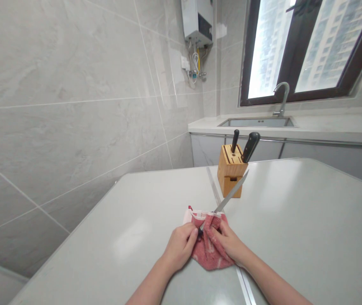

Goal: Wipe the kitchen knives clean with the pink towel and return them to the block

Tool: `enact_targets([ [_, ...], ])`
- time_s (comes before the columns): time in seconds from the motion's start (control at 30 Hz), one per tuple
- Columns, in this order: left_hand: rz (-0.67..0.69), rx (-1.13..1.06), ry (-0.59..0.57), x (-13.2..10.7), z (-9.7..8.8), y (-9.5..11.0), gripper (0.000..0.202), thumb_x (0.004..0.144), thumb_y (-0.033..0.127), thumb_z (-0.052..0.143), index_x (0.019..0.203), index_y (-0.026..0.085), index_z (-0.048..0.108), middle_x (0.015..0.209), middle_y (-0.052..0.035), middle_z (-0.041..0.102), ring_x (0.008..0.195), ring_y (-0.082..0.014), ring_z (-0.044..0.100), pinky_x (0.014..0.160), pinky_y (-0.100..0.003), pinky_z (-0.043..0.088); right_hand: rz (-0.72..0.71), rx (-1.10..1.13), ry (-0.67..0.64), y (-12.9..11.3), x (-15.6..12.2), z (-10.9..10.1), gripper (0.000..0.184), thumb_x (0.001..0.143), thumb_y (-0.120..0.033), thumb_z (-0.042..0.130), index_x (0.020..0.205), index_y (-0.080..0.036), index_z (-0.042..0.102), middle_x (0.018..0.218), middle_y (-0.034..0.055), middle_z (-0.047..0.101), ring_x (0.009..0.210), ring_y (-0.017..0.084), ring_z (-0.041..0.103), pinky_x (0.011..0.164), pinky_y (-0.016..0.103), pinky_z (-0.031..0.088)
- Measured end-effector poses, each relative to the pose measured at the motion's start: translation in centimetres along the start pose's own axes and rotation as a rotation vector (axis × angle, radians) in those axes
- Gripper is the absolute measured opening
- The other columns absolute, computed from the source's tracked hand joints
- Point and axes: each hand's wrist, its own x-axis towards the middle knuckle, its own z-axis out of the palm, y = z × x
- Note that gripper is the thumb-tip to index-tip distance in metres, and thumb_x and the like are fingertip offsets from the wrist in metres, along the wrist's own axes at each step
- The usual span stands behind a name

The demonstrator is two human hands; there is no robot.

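A knife [232, 191] with a long narrow blade points up and to the right, its tip just in front of the knife block. My left hand [181, 245] is closed around its dark handle, which shows only in part. A red cloth [211, 250] with a white edge is wrapped about the knife near the handle and hangs below it. Gripping the cloth from the right, my right hand [229, 242] is closed, and the folds hide some of its fingers. Beyond the hands stands a wooden knife block [231, 186] with two black-handled tools in its slots.
The white table [149, 203] has a metal seam running through it. Behind it are a counter with a sink [257, 122], a faucet [283, 98] and a window. A water heater [197, 22] hangs in the corner, and a tiled wall [73, 84] borders the left.
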Motion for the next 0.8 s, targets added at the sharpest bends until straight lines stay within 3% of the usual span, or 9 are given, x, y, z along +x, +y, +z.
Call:
enact_targets([
  [0.27,0.010,-0.031,-0.018,0.09,-0.23,-0.02,0.033,0.093,0.033,0.029,0.070,0.017,0.047,0.070,-0.0022,0.053,0.067,-0.0151,0.047,0.064,-0.025,0.035,0.031,-0.009,0.051,0.13,-0.04,-0.04,0.035,0.074,-0.044,0.060,0.099,-0.019,0.064,0.097,0.0078,0.067,0.098,0.028,0.057,0.093,0.046,0.040],
  [0.53,0.007,-0.016,-0.011,0.12,-0.23,0.00,0.031,0.087,0.037,0.045,0.064,0.018,0.035,0.062,0.0038,0.039,0.058,-0.0111,0.035,0.055,-0.022,0.027,0.026,0.012,0.051,0.32,0.12,-0.07,0.038,0.072,-0.049,0.062,0.096,-0.019,0.065,0.101,0.0086,0.067,0.097,0.028,0.058,0.091,0.045,0.041],
  [0.8,0.014,0.003,0.033,0.12,-0.15,-0.11,0.033,0.079,0.034,0.056,0.063,0.019,0.031,0.061,0.0045,0.037,0.057,-0.0104,0.033,0.053,-0.022,0.024,0.025,0.016,0.019,0.31,0.05,-0.02,0.035,0.076,-0.043,0.059,0.100,-0.017,0.062,0.098,0.0083,0.067,0.099,0.028,0.058,0.091,0.044,0.042],
])
